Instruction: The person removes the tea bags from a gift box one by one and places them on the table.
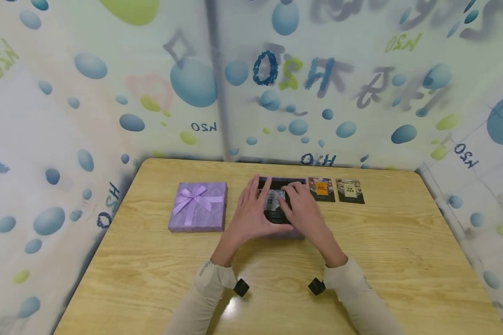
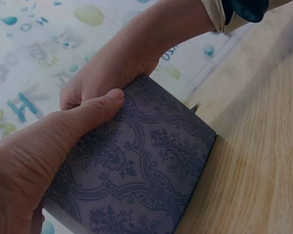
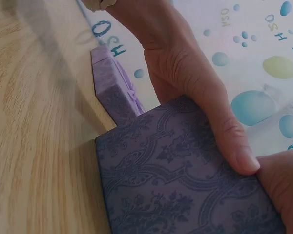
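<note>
A purple patterned box base (image 2: 136,156) with a black inside stands on the table under both hands. In it lies a small flat printed packet (image 1: 271,200) with a pale label. My left hand (image 1: 251,211) spreads over the box's left side in the head view, fingers extended to the packet's left edge. Its thumb (image 3: 234,141) lies along the near rim. From the right, my right hand (image 1: 305,209) reaches in with bent fingers; thumb and forefinger hold the packet's right part. The box wall hides those fingertips in both wrist views.
Left of the base sits a purple lid (image 1: 199,207) with a ribbon bow. On the right lie two similar flat packets, one with an orange label (image 1: 321,188) and one with a pale label (image 1: 350,190). A patterned curtain (image 1: 251,93) hangs behind the table (image 1: 268,298).
</note>
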{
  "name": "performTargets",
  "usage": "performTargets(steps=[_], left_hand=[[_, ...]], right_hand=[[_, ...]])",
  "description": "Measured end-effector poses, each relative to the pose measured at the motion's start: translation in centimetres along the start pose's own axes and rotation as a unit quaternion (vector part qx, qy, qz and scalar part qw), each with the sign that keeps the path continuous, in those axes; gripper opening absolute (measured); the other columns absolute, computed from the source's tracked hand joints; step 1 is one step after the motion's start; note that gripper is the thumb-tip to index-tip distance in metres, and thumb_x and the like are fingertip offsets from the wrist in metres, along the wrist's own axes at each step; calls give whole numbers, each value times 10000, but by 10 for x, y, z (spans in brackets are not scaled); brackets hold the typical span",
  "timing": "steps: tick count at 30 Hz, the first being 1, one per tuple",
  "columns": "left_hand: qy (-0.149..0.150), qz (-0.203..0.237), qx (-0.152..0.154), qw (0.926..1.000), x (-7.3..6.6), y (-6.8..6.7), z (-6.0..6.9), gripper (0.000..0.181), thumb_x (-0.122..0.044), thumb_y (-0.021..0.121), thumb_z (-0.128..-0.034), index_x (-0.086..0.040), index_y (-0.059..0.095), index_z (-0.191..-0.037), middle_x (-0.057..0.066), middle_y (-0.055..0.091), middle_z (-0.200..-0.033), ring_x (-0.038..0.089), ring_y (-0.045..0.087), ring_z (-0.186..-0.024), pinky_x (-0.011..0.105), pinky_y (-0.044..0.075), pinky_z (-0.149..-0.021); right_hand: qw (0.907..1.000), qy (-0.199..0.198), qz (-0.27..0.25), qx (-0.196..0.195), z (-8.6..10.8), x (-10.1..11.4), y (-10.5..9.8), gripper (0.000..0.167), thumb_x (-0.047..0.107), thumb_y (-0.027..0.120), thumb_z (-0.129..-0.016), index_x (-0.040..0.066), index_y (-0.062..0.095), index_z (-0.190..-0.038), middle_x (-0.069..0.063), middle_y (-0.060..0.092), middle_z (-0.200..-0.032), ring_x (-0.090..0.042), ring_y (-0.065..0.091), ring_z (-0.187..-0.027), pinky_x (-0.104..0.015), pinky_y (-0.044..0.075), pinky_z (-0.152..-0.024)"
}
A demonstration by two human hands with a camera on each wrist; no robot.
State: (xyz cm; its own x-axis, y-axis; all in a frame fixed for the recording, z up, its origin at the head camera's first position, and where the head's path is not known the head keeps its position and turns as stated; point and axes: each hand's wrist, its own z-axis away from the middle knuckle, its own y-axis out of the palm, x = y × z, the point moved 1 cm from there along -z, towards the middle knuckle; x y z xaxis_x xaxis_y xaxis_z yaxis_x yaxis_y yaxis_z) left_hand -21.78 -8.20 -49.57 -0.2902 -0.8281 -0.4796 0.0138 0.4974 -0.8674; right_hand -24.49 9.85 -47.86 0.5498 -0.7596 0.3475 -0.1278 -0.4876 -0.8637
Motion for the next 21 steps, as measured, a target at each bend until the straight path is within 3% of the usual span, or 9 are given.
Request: performTargets(steps=[4, 9, 13, 16, 21], left_hand=[[8, 18, 10, 10000, 1, -1, -1, 1403, -832, 776, -690, -291, -42, -1693, 94, -125, -1751, 319, -38, -1618, 619, 152, -1255], [-10, 37, 67, 10000, 0, 0, 0, 1402, -808, 794, -694, -301, -54, -1689, 90, -126, -1752, 324, -21, -1619, 611, 154, -1257], [-15, 30, 113, 9999, 0, 2, 0, 1412, -805, 792, -700, -271, -63, -1689, 96, -125, -1751, 306, -42, -1619, 598, 143, -1264], [-47, 17, 131, 9999, 0, 1, 0, 1443, -811, 790, -695, -223, -78, -1686, 81, -142, -1750, 288, -62, -1619, 579, 131, -1271], [-113, 14, 161, 9998, 2, -2, -1, 1520, -844, 777, -671, -130, -119, -1671, 49, -186, -1741, 260, -97, -1616, 548, 115, -1281]], right_hand=[[9981, 344, 129, 503, -3, 6, 1, 330, 200, 708, -1017, -46, 695, -1237, -198, 698, -1130, -327, 683, -945, -465, 602, -785], [9846, 663, 813, 1397, -10, 11, 4, 430, 271, 708, -1017, -101, 672, -1230, -233, 695, -1090, -332, 708, -880, -452, 614, -770], [9744, 942, 1072, 1739, -16, 12, 10, 507, 333, 702, -1021, -137, 658, -1205, -293, 638, -1159, -309, 695, -756, -428, 620, -700], [9704, 1137, 867, 1944, -20, 12, 13, 506, 354, 704, -1019, -139, 694, -1131, -355, 576, -1289, -298, 685, -695, -423, 622, -671], [9611, 1227, 327, 2453, -24, 11, 17, 435, 343, 687, -1031, -46, 742, -845, -396, 548, -1311, -315, 649, -647, -432, 593, -627]])
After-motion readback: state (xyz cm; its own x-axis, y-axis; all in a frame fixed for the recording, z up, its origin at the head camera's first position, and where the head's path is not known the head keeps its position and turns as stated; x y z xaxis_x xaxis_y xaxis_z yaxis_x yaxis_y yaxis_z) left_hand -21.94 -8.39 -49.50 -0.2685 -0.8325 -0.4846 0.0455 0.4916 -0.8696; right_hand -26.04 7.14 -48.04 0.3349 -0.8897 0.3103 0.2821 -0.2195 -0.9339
